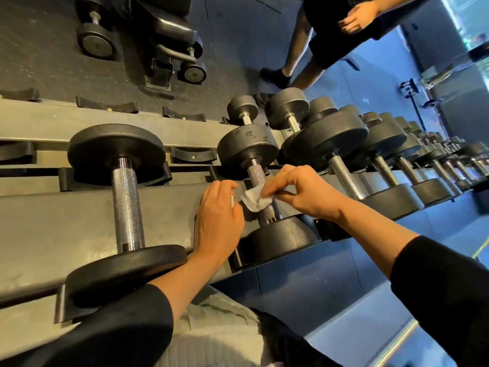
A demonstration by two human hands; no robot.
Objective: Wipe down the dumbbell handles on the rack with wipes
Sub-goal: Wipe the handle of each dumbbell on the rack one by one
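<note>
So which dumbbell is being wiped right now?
On the grey rack, skip the big dumbbell at the near end. It is the next dumbbell: both the left hand and right hand hold a white wipe at its handle.

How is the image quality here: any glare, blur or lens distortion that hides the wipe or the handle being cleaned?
Head view: wide-angle bending curves the rack; blue light tints the floor; far dumbbells go soft; wipe, handle, left hand and right hand are sharp, without glare.
</note>
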